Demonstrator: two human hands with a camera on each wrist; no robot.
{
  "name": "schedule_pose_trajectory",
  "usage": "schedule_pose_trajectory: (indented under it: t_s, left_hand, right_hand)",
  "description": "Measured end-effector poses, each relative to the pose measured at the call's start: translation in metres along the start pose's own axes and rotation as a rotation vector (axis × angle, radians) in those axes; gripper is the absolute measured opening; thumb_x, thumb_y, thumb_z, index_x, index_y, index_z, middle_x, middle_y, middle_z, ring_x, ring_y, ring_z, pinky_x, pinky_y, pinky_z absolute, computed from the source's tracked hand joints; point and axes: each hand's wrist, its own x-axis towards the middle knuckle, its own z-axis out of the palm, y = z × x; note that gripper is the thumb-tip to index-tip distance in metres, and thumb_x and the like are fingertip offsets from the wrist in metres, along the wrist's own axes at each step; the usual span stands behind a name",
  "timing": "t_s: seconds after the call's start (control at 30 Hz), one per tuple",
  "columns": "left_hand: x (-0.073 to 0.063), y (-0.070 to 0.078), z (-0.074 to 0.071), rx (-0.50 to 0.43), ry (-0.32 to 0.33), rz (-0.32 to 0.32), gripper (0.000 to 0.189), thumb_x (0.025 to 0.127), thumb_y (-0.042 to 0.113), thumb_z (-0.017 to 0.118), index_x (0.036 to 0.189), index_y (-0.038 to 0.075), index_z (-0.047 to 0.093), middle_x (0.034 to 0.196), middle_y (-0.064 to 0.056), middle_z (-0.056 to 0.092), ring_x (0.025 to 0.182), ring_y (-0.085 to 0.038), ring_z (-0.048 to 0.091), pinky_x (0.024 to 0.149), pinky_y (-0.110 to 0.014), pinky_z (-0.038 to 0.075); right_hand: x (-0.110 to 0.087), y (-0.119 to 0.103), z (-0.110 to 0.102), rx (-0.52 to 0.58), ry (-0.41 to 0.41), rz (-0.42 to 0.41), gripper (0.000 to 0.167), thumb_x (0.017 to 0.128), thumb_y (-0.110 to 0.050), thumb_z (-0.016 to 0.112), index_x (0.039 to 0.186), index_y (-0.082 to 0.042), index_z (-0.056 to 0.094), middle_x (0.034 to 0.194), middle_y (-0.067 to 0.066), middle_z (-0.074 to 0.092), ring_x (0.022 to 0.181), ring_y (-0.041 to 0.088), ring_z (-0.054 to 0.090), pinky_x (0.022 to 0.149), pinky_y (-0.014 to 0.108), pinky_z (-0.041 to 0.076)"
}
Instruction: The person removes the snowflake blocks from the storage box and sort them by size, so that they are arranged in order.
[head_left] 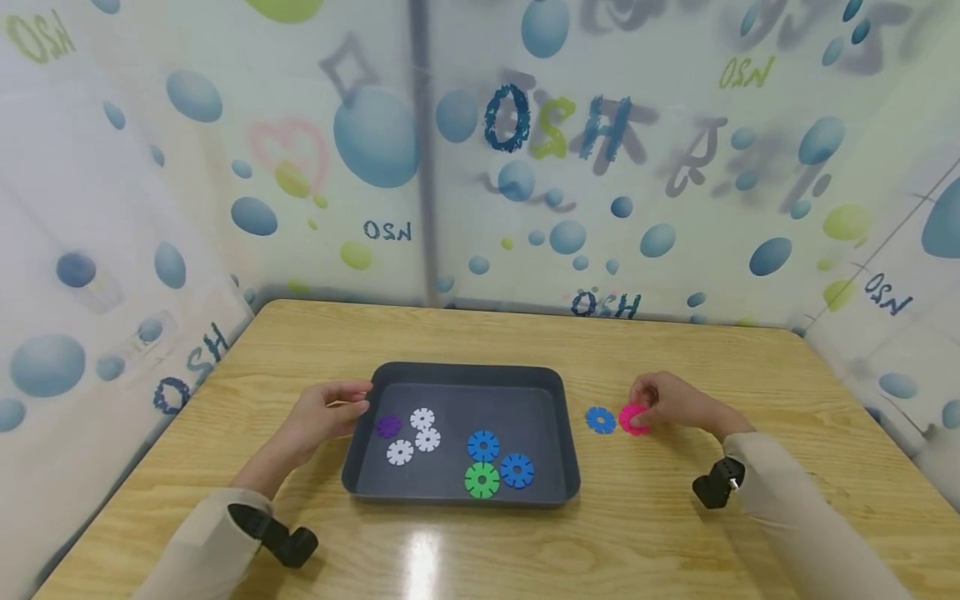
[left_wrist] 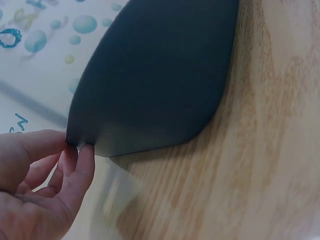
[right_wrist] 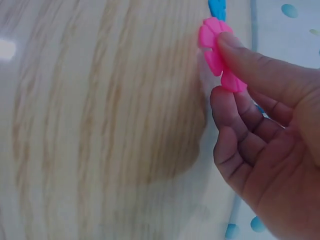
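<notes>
At the tray's left side, my left hand (head_left: 321,419) grips the rim of a dark grey rectangular tray (head_left: 465,374), fingertips at its edge. The left wrist view shows the outer wall of the tray (left_wrist: 155,75) beside those fingers. To the right of the tray, my right hand (head_left: 675,402) pinches a pink notched plastic disc (head_left: 632,419) between thumb and fingers. The pink disc (right_wrist: 212,37) stands tilted in the right wrist view. Close to its left lies a blue notched disc (head_left: 600,420) on the table; whether the two discs touch I cannot tell.
In the tray's left half lie a purple disc (head_left: 388,427) and three white discs (head_left: 427,439). Two blue discs (head_left: 517,471) and a green disc (head_left: 482,481) sit toward its front right. The wooden table (head_left: 637,542) backs onto a patterned curtain (head_left: 480,208).
</notes>
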Motion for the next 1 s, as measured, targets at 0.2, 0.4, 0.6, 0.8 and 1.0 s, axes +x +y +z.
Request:
schedule_pose_trajectory:
  t_s: [0.2, 0.4, 0.6, 0.8, 1.0]
  left_hand:
    - [0.0001, -0.0001, 0.0, 0.001, -0.004, 0.006, 0.04, 0.09, 0.006, 0.057, 0.127, -0.008, 0.047, 0.104, -0.011, 0.052, 0.09, -0.014, 0.055, 0.076, -0.031, 0.053]
    - [0.0002, -0.0007, -0.0001, 0.005, -0.004, 0.009, 0.04, 0.09, 0.006, 0.058, 0.126, -0.008, 0.048, 0.103, -0.011, 0.052, 0.09, -0.014, 0.055, 0.076, -0.032, 0.053]
    - [0.0009, -0.0034, -0.001, 0.008, -0.001, 0.006, 0.04, 0.09, 0.006, 0.058, 0.126, -0.008, 0.048, 0.104, -0.012, 0.052, 0.089, -0.014, 0.055, 0.076, -0.032, 0.053]
    - [0.0007, -0.0041, -0.0015, 0.013, 0.002, -0.001, 0.04, 0.09, 0.007, 0.058, 0.126, -0.007, 0.049, 0.104, -0.012, 0.052, 0.089, -0.014, 0.055, 0.076, -0.032, 0.053]
    - [0.0011, -0.0022, -0.0009, -0.002, -0.002, 0.003, 0.04, 0.09, 0.007, 0.058, 0.126, -0.007, 0.048, 0.103, -0.011, 0.052, 0.088, -0.013, 0.056, 0.075, -0.031, 0.053]
  right_hand:
    - [0.0006, 0.0059, 0.0043, 0.002, -0.029, 0.025, 0.023, 0.075, -0.011, 0.075, 0.09, 0.0, 0.061, 0.078, 0.003, 0.055, 0.071, 0.018, 0.049, 0.062, 0.027, 0.046]
    - [0.0006, 0.0054, 0.0049, -0.012, -0.044, 0.016, 0.021, 0.076, -0.008, 0.074, 0.09, 0.001, 0.061, 0.079, 0.003, 0.054, 0.073, 0.017, 0.048, 0.062, 0.026, 0.046]
    - [0.0004, 0.0034, 0.0038, 0.002, -0.071, 0.012, 0.021, 0.077, -0.007, 0.073, 0.09, 0.002, 0.06, 0.077, 0.003, 0.052, 0.071, 0.017, 0.045, 0.06, 0.024, 0.043]
    - [0.0016, 0.0054, 0.0036, -0.007, -0.075, 0.02, 0.021, 0.077, -0.006, 0.073, 0.092, 0.001, 0.06, 0.074, 0.002, 0.049, 0.07, 0.018, 0.044, 0.059, 0.024, 0.041]
    - [0.0001, 0.006, 0.0013, 0.0, -0.069, 0.008, 0.024, 0.077, -0.01, 0.073, 0.094, 0.001, 0.06, 0.075, 0.003, 0.05, 0.07, 0.018, 0.044, 0.059, 0.026, 0.041]
